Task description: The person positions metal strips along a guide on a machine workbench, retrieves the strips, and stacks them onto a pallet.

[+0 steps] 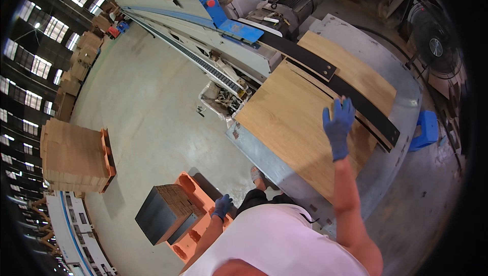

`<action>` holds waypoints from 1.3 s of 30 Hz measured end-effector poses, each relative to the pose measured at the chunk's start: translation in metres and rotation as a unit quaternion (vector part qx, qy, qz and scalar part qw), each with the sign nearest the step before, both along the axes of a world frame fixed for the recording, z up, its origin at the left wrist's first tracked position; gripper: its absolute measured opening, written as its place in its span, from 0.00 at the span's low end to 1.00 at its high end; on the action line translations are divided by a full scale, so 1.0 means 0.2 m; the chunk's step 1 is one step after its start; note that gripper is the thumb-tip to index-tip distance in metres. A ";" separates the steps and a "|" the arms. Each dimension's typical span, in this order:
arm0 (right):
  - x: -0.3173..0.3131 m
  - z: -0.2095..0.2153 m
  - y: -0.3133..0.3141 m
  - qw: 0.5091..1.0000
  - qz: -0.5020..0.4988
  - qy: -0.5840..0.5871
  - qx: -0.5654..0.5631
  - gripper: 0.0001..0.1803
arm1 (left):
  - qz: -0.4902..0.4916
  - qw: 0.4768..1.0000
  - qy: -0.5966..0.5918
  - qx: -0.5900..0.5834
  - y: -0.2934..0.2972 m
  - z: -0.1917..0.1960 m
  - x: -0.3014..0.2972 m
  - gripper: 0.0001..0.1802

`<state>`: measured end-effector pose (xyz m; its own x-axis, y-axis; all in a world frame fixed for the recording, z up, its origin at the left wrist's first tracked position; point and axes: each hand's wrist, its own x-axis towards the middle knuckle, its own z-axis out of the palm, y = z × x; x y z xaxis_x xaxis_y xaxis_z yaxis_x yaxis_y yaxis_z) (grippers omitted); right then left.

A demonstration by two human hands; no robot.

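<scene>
My right hand (339, 126), in a blue glove, reaches over a wood-grain board (292, 118) with its fingers spread. Its fingertips are at the edge of a long black strip (368, 111); whether they touch it I cannot tell. Another black strip (305, 57), with small holes at its end, runs from the machine onto the board. My left hand (222, 206), gloved in blue too, hangs low on the left with its fingers loosely extended and nothing visible in it. Close by is a stack of dark panels (160, 215) on an orange pallet (195, 235).
A long machine (173, 17) with a red button (210, 3) and a motor (295, 4) stands ahead. A metal table (406, 93) bears the board. On the right are a black fan (432, 44) and a blue stool (425, 131). Brown stacked boards (73, 156) stand far left.
</scene>
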<state>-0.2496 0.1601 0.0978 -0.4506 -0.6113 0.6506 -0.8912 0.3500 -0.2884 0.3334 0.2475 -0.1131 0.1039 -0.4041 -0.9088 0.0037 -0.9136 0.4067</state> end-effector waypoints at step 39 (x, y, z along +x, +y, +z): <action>-0.88 -0.02 0.89 0.962 -0.015 -0.051 0.268 0.40 | -0.133 0.985 -0.108 -0.017 -0.17 0.20 -0.39 0.26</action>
